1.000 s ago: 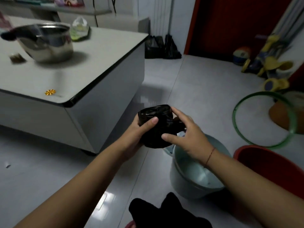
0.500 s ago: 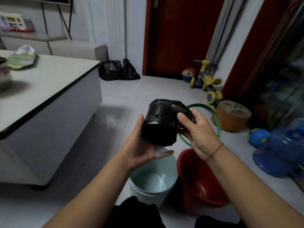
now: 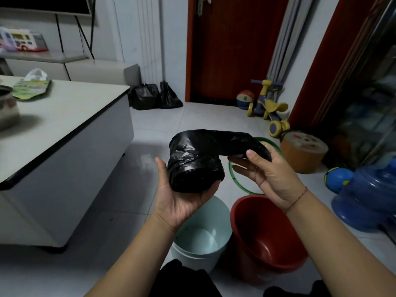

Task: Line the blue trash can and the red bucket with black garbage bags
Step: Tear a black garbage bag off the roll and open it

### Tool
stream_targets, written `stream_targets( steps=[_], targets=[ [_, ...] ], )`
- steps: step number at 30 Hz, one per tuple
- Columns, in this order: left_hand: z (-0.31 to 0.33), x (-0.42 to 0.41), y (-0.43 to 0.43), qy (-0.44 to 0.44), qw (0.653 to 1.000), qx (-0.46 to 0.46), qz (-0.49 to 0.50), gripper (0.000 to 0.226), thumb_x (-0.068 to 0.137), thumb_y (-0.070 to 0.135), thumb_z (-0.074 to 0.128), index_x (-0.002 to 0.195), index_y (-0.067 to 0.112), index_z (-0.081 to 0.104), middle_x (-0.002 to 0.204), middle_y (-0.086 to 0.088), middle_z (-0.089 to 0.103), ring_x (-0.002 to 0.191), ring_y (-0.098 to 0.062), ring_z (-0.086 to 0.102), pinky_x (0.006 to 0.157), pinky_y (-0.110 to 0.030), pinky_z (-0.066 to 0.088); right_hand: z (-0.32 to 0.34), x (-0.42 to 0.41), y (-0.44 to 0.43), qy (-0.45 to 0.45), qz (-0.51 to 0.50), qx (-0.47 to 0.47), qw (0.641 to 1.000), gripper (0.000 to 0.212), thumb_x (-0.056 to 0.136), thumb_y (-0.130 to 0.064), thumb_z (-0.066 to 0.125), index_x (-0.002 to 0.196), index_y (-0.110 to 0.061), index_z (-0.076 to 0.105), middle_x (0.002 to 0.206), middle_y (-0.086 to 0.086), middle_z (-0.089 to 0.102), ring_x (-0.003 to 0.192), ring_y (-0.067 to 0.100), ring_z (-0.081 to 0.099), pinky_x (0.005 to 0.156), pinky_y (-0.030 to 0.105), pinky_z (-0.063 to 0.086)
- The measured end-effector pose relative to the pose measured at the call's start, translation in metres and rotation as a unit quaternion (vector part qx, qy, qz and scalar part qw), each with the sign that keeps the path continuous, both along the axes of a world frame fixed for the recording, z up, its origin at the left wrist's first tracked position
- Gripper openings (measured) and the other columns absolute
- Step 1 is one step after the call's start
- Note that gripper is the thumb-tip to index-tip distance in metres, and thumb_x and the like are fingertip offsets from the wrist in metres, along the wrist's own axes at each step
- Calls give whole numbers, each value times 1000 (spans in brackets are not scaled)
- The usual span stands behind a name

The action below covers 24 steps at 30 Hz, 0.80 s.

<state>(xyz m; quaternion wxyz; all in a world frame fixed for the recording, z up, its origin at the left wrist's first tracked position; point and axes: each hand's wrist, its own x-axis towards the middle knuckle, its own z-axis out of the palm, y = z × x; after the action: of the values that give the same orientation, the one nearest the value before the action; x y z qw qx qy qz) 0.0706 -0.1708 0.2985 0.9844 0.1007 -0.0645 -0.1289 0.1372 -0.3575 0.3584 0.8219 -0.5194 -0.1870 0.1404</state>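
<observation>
Pale glossy tiled floor [image 3: 154,125] reflecting light, white walls [image 3: 128,28], a closed red-brown door [image 3: 231,50] at the far side, a white table [image 3: 75,108] with a black edge at left, a grey shelf [image 3: 42,56] behind it, and a toy tricycle [image 3: 265,103] and orange stool [image 3: 304,153] at right.

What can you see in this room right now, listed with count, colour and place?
bag roll: 1, black, held mid-view
can: 1, pale blue, floor below hands
bucket: 1, red, right of can
hoop: 1, green, floor behind bucket
table: 1, white, left
pot: 1, metal, on table
packet: 1, green, on table
full bags: 2, black, beside door
door: 1, red-brown, back wall
trike: 1, yellow-purple, near door
stool: 1, orange, right
jug: 1, blue, far right
left hand: 1, cradles roll
right hand: 1, pinches roll's end
</observation>
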Motion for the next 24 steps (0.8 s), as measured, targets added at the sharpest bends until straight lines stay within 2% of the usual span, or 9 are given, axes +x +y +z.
stream_targets(
  steps=[4, 9, 15, 18, 22, 24],
  targets=[
    [-2, 0, 0, 11, 1000, 3, 13, 105, 66, 82, 55, 145, 13, 39, 134, -22, 51, 115, -39, 56, 79, -51, 55, -2, 4, 1, 20, -16, 20, 999, 22, 89, -1, 50, 110, -5, 53, 93, 11, 74, 89, 29, 72, 68, 34, 58],
    [-11, 1, 6, -14, 999, 20, 37, 96, 71, 81, 49, 124, 3, 62, 123, -24, 62, 112, -40, 59, 90, -59, 46, -5, 11, 0, 48, -46, 50, 997, 19, 91, 2, 48, 106, -7, 56, 89, 10, 75, 81, 25, 73, 65, 32, 58],
    [-20, 0, 17, 1, 997, -22, 76, 93, 66, 74, 62, 119, -1, 64, 120, -23, 63, 108, -38, 62, 85, -53, 52, -2, 21, -13, 94, -100, 83, 987, 18, 95, -1, 44, 95, -11, 60, 76, 3, 75, 71, 19, 73, 59, 26, 58],
    [-22, -1, 22, 5, 997, -19, 77, 90, 65, 71, 67, 120, 0, 63, 120, -23, 62, 108, -38, 61, 85, -53, 51, -3, 28, -24, 103, -135, 92, 981, 16, 96, -2, 44, 101, -10, 57, 73, 1, 74, 68, 15, 72, 58, 25, 58],
    [-20, -7, 20, -1, 998, -11, 67, 87, 61, 62, 77, 121, 2, 64, 125, -23, 59, 113, -40, 57, 87, -54, 50, -10, 40, -40, 121, -185, 103, 970, 23, 97, -3, 43, 118, -8, 49, 69, -1, 74, 64, 12, 71, 57, 24, 58],
    [-19, -8, 19, -2, 998, -9, 69, 88, 60, 60, 78, 123, 2, 62, 127, -24, 58, 114, -41, 56, 86, -53, 51, -13, 46, -48, 137, -204, 108, 963, 23, 97, -5, 43, 119, -9, 48, 67, -1, 73, 62, 11, 71, 56, 23, 57]
  ],
)
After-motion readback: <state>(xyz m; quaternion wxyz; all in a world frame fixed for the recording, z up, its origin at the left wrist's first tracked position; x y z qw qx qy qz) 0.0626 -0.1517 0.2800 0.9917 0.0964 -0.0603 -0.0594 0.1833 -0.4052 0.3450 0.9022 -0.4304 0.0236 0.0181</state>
